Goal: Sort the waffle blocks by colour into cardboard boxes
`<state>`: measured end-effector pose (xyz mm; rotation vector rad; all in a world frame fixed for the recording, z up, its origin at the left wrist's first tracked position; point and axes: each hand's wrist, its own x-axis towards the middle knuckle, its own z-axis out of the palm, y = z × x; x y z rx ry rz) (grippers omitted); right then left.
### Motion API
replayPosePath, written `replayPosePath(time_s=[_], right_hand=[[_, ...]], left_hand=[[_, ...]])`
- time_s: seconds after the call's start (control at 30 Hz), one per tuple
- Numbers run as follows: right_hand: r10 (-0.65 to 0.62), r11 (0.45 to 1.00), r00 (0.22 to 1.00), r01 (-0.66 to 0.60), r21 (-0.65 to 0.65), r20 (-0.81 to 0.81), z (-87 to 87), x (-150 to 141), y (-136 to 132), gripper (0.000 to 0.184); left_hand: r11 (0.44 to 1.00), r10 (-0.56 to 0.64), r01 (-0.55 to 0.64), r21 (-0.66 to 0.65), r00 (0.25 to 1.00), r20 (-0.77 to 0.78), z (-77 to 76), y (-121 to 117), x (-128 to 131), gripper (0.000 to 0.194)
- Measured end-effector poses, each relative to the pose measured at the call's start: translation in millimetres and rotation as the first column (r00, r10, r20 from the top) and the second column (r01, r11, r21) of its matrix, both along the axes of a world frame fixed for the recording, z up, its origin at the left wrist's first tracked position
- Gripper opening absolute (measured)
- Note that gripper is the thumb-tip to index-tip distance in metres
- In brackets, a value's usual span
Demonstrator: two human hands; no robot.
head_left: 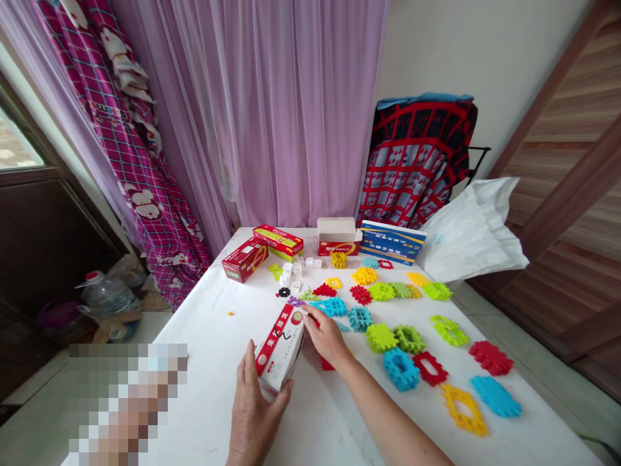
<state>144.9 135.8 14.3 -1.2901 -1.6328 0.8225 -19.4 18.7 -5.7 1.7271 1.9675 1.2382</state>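
My left hand (255,408) is wrapped round the near end of a red and white carton (280,345) lying on the white table (208,349). At the carton's far end rests my right hand (328,336), fingers curled against its top edge. A red piece (326,364) peeks out under my right wrist. Several colourful interlocking plastic tiles (400,367) lie spread just right of my hands.
At the table's far edge stand two red boxes (245,259), an open red box (338,237) and a blue box (392,242). A white bag (473,233) lies at the right. Small white pieces (295,267) sit mid-table. A water bottle (107,294) stands on the floor, left.
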Motion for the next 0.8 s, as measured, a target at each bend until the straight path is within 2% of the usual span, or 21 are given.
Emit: replayPosePath(time_s=[0.13, 0.23, 0.4, 0.5, 0.63, 0.67, 0.8], right_hand=[[-0.101, 0.979, 0.995, 0.098, 0.177, 0.01, -8.4, 2.2, -9.9, 0.037], [-0.164, 0.923, 0.986, 0.144, 0.357, 0.027, -10.4, 10.5, -19.1, 0.032], [-0.229, 0.816, 0.971, 0.153, 0.558, 0.07, -13.7, 31.5, -37.7, 0.03], [-0.268, 0.759, 0.956, 0.134, 0.637, 0.119, -23.6, 43.5, -46.4, 0.033], [-0.323, 0.699, 0.932, 0.119, 0.705, 0.163, -40.6, 56.2, -51.3, 0.035], [-0.337, 0.687, 0.926, 0.119, 0.716, 0.169, -43.7, 58.7, -51.5, 0.035], [-0.388, 0.619, 0.902, 0.104, 0.779, 0.187, -49.9, 65.9, -48.8, 0.033]], left_hand=[[0.999, -0.017, 0.015, 0.031, 0.998, 0.058, 3.2, 7.8, -10.4, 0.081], [1.0, 0.001, -0.004, 0.02, 0.99, 0.143, 11.3, 15.6, -23.3, 0.081], [0.998, 0.033, -0.04, 0.043, 0.988, 0.15, 44.9, 43.0, -53.9, 0.086], [0.993, 0.073, -0.081, 0.088, 0.993, 0.092, 72.0, 77.5, -75.0, 0.087], [0.98, 0.192, -0.185, 0.07, 0.976, -0.105, 104.9, 141.3, -100.5, 0.089], [0.973, 0.232, -0.227, 0.045, 0.961, -0.148, 111.7, 157.9, -105.7, 0.089], [0.963, 0.27, -0.27, 0.026, 0.947, -0.175, 130.4, 214.9, -118.6, 0.087]])
